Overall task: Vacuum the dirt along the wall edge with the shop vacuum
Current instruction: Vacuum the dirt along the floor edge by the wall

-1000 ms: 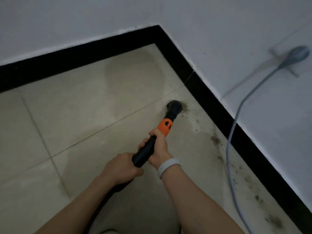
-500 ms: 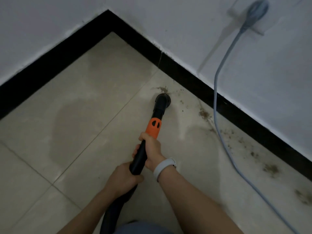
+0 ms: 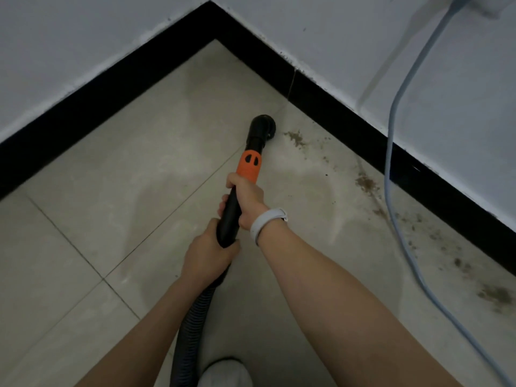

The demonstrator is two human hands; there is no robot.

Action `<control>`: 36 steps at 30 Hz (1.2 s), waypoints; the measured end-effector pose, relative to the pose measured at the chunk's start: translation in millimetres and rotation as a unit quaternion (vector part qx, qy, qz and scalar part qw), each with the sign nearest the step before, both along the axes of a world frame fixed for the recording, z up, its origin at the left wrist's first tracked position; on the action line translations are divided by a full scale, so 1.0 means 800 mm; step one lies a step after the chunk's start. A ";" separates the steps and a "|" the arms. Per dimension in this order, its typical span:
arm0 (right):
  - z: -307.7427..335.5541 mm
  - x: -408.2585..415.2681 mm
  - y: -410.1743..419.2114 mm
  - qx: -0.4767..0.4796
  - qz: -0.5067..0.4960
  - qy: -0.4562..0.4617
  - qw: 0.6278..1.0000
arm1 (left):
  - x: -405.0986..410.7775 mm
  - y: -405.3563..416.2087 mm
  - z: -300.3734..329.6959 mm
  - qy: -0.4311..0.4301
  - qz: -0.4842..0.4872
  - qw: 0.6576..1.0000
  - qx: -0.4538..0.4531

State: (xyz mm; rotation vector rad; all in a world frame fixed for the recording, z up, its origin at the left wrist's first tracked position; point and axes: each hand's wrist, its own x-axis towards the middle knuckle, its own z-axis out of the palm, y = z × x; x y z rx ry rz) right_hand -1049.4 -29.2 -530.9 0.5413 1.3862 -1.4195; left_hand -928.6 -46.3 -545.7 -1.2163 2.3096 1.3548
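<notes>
Pale floor tiles (image 3: 83,247) met a black skirting board (image 3: 349,113) under white walls at the room's corner, and a grey-blue power cord (image 3: 391,152) hung down the right wall and trailed across the floor toward the near right. Over the last second the view swung so the corner moved up and left, and the vacuum nozzle (image 3: 262,128) had left the first patch of dirt it was sitting on; the floor between the nozzle and the corner looked clean, which suggested that patch had been taken up. The nozzle now rested on the tile near the skirting, just left of the next dirt clump (image 3: 296,138). The right hand (image 3: 247,201) gripped the black wand (image 3: 230,216) just below its orange collar (image 3: 248,166), with a white wristband (image 3: 266,223) at the wrist, and the left hand (image 3: 208,254) was wrapped round the wand's near end where the ribbed hose (image 3: 192,325) began. Scattered dirt (image 3: 365,184) ran on along the wall edge to the near right, some lying beside the cord, so most of the strip seemed not yet vacuumed, and the cord looked likely to get in the nozzle's way.
</notes>
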 end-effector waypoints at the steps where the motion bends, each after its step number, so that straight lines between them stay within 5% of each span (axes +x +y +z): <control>1: -0.001 -0.001 0.008 -0.001 -0.007 0.001 1.000 | -0.002 0.006 -0.001 -0.007 -0.014 1.000 0.001; 12: -0.013 0.002 0.129 0.051 -0.206 0.008 0.977 | -0.021 0.074 0.001 -0.026 -0.223 0.974 0.046; 23: -0.015 -0.009 0.030 0.011 -0.054 0.007 0.998 | -0.017 0.030 -0.008 -0.029 -0.005 0.998 -0.052; 36: -0.013 -0.081 0.010 0.040 -0.041 0.060 0.997 | -0.099 0.011 -0.025 0.010 0.016 1.000 0.016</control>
